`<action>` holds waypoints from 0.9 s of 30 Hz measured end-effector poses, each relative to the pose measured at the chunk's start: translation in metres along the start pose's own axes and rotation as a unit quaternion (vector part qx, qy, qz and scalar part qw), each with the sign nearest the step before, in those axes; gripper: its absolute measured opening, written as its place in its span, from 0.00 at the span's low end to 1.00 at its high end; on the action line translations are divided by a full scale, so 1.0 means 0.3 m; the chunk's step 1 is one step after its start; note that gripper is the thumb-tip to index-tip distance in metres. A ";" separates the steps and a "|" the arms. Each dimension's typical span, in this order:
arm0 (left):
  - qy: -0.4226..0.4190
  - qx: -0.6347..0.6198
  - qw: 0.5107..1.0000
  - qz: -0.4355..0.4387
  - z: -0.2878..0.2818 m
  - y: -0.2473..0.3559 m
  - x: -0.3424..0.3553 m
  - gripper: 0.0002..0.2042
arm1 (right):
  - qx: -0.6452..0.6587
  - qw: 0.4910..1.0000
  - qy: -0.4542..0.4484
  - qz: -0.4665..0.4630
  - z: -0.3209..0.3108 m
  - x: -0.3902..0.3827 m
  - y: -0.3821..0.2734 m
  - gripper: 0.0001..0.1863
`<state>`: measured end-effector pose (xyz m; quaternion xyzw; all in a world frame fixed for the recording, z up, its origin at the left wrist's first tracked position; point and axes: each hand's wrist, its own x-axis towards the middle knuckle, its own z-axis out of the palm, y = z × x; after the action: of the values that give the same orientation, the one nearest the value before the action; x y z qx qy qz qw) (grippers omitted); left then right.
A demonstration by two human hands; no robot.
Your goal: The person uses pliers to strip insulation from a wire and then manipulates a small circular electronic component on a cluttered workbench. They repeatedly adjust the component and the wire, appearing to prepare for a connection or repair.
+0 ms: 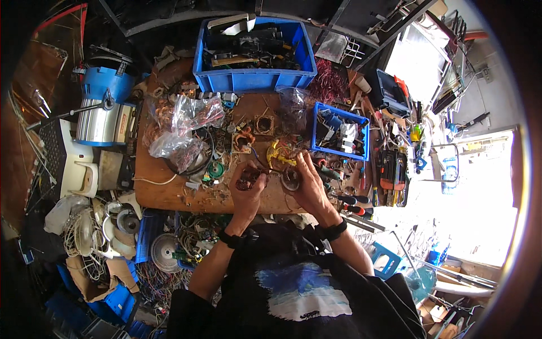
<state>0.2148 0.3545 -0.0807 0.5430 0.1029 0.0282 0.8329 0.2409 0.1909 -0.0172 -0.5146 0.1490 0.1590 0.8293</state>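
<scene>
Over the near edge of the wooden table, my left hand [252,196] is closed around a dark reddish-brown copper coil [247,182]. My right hand [310,191] grips a round, ring-like metal part [290,179], with its fingers pointing away from me. The two parts are close together between my hands; whether a wire joins them I cannot make out. Just beyond my fingertips lies a curved yellow piece [276,153], its kind unclear. Further back are a square-framed part with copper windings [244,141] and a similar square part with a round hole [263,124].
A large blue crate [254,81] of dark parts stands at the back, with a smaller blue crate [340,151] to its right. Clear plastic bags [195,116] and a green round part [215,169] lie on the left. Screwdrivers [354,199] sit near my right wrist.
</scene>
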 end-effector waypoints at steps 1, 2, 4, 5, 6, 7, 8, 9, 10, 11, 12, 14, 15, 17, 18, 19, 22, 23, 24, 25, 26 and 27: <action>0.000 -0.006 1.000 0.007 0.005 0.002 0.001 0.13 | 0.073 0.996 0.024 0.034 -0.003 0.005 0.010 0.17; -0.001 -0.012 1.000 0.013 0.014 0.009 -0.001 0.12 | 0.110 0.992 0.026 0.055 -0.008 0.007 0.016 0.15; -0.006 -0.022 1.000 0.020 0.019 0.014 -0.001 0.12 | 0.146 0.985 0.008 0.086 -0.018 0.012 0.024 0.11; -0.008 -0.025 0.999 0.022 0.013 0.012 0.000 0.12 | 0.147 0.984 -0.015 0.097 -0.018 0.015 0.024 0.10; -0.010 -0.028 0.999 0.024 0.008 0.008 0.001 0.12 | 0.147 0.983 -0.037 0.107 -0.011 0.016 0.021 0.09; 0.003 -0.004 1.000 0.028 0.003 -0.004 -0.002 0.12 | 0.160 0.979 0.018 0.123 0.013 0.018 0.030 0.10; 0.016 0.019 0.999 0.033 0.003 -0.013 -0.007 0.13 | 0.169 0.977 0.017 0.126 0.017 0.013 0.030 0.10; 0.029 0.042 0.998 0.037 0.004 -0.021 -0.010 0.13 | 0.178 0.976 0.015 0.128 0.019 0.001 0.033 0.10; 0.025 0.055 0.997 0.042 0.005 -0.027 -0.011 0.14 | 0.187 0.974 0.014 0.130 0.021 -0.005 0.036 0.10; 0.019 0.068 0.996 0.045 0.013 -0.022 -0.013 0.15 | 0.206 0.970 0.030 0.129 0.018 -0.002 0.046 0.08; 0.013 0.080 0.995 0.048 0.019 -0.021 -0.014 0.15 | 0.187 0.974 0.030 0.124 0.017 -0.005 0.047 0.08; 0.008 0.098 0.994 0.051 0.032 -0.027 -0.008 0.17 | 0.150 0.982 0.032 0.113 0.014 -0.018 0.051 0.07; 0.005 0.106 0.993 0.052 0.034 -0.029 -0.007 0.18 | 0.042 0.998 0.036 0.034 0.010 -0.021 0.075 0.07; -0.025 0.136 0.988 0.068 0.023 -0.033 -0.005 0.20 | -0.086 0.993 0.056 -0.053 0.008 -0.023 0.108 0.06; -0.040 0.151 0.985 0.076 0.016 -0.034 -0.007 0.21 | -0.107 0.990 0.070 -0.058 0.034 -0.029 0.089 0.06; -0.051 0.176 0.979 0.089 0.012 -0.032 -0.006 0.22 | -0.041 0.995 0.094 0.013 0.056 -0.046 0.044 0.06; -0.065 0.231 0.959 0.151 -0.003 -0.039 -0.002 0.25 | 0.039 0.989 0.113 0.092 0.085 -0.058 0.020 0.06; -0.057 0.235 0.952 0.185 -0.001 -0.050 0.001 0.26 | 0.043 0.988 0.112 0.096 0.087 -0.056 0.023 0.06; -0.049 0.239 0.945 0.219 -0.001 -0.057 0.003 0.26 | 0.048 0.988 0.112 0.099 0.084 -0.053 0.026 0.06; -0.053 0.246 0.933 0.258 -0.004 -0.063 0.010 0.26 | 0.113 0.986 0.012 0.124 0.024 -0.047 0.039 0.07; -0.057 0.253 0.919 0.295 0.009 -0.019 0.025 0.26 | 0.140 0.980 0.014 0.143 0.017 -0.049 0.036 0.07; -0.061 0.260 0.905 0.332 0.014 0.005 0.035 0.26 | 0.167 0.973 0.016 0.161 0.012 -0.050 0.034 0.08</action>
<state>0.2261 0.3531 -0.0791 0.7437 -0.1311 0.2421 0.6092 0.2234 0.1968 -0.0175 -0.3405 0.2680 0.2548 0.8645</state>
